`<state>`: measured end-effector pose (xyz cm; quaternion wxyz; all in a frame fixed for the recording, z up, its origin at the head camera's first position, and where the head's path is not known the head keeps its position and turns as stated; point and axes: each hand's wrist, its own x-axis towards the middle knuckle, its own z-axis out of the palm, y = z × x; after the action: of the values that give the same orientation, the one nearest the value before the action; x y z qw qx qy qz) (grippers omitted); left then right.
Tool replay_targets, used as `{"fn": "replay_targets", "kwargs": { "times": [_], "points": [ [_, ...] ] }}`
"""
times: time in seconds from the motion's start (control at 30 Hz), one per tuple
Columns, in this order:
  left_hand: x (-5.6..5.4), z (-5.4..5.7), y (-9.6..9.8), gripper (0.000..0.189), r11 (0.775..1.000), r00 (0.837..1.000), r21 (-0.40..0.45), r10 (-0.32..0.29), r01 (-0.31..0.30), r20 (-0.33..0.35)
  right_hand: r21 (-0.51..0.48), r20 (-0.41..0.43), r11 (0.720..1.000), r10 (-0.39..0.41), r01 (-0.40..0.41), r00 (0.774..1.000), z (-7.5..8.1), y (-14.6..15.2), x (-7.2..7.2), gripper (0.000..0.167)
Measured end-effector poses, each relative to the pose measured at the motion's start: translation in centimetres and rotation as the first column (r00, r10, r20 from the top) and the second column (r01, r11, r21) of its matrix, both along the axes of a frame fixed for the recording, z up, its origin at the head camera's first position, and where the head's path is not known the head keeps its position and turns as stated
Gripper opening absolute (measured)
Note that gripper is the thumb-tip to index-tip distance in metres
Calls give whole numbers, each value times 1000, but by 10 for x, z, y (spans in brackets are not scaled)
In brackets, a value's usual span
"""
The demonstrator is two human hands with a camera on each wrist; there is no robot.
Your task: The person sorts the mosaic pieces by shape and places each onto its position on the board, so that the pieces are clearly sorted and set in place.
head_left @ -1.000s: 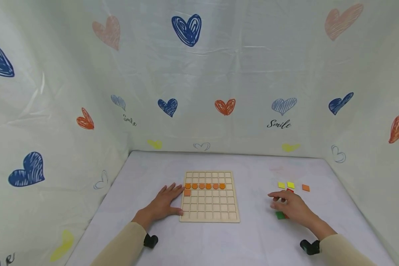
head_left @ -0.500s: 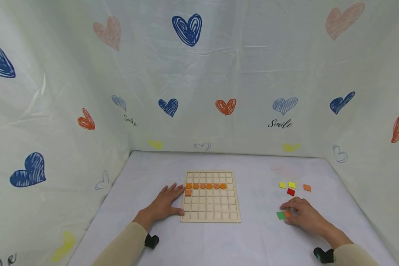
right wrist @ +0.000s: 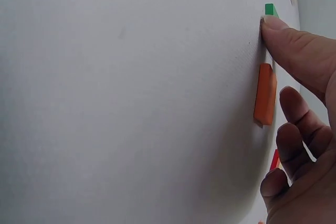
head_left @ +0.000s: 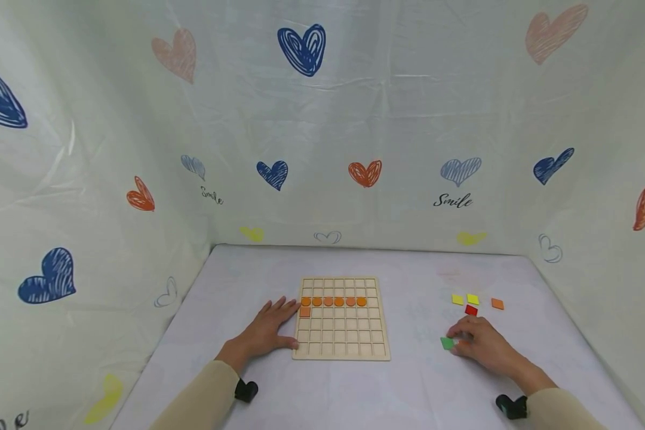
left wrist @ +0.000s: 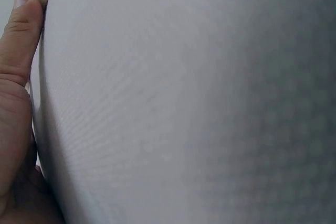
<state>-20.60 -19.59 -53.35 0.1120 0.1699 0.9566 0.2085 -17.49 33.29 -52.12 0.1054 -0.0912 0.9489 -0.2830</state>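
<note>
A wooden grid board (head_left: 341, 351) lies on the table with a row of orange round pieces (head_left: 339, 302) across it. One orange square tile (head_left: 304, 312) sits below the row's left end. My left hand (head_left: 263, 330) rests spread against the board's left edge; in the left wrist view its thumb (left wrist: 18, 35) touches the board's edge. My right hand (head_left: 481, 341) pinches a green square tile (head_left: 447, 343) between thumb and finger. The right wrist view has the thumb at the green tile (right wrist: 269, 9), with an orange tile (right wrist: 265, 95) under the palm, apart from the fingers.
Beyond my right hand lie two yellow tiles (head_left: 472, 299), a red tile (head_left: 471, 310) and an orange tile (head_left: 497, 304). A white curtain (head_left: 322, 119) printed with hearts stands behind the table (head_left: 408, 382) and along both sides.
My right hand has moved back from the red tile toward the green one and pinched it. The green tile has turned and shifted slightly left and away. My left hand stays at the board.
</note>
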Motion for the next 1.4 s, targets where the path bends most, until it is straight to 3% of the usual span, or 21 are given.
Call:
{"fn": "replay_targets", "kwargs": {
  "times": [0.33,0.7,1.17,1.4],
  "points": [
    [1,-2,-1,101,1000,1000,8,-6,6,-2,-65,-57,998,11,-15,998,-7,-9,-18,25],
    [0,-6,-2,101,1000,1000,12,-14,14,-8,-283,-83,951,-153,124,985,11,-38,-30,26],
    [0,-2,-2,101,1000,1000,8,0,0,1,-321,-150,938,-183,127,971,27,-73,-48,31],
    [0,-2,-2,101,1000,1000,7,5,-5,2,-358,-120,923,-194,140,974,32,-93,-55,32]
  ]
}}
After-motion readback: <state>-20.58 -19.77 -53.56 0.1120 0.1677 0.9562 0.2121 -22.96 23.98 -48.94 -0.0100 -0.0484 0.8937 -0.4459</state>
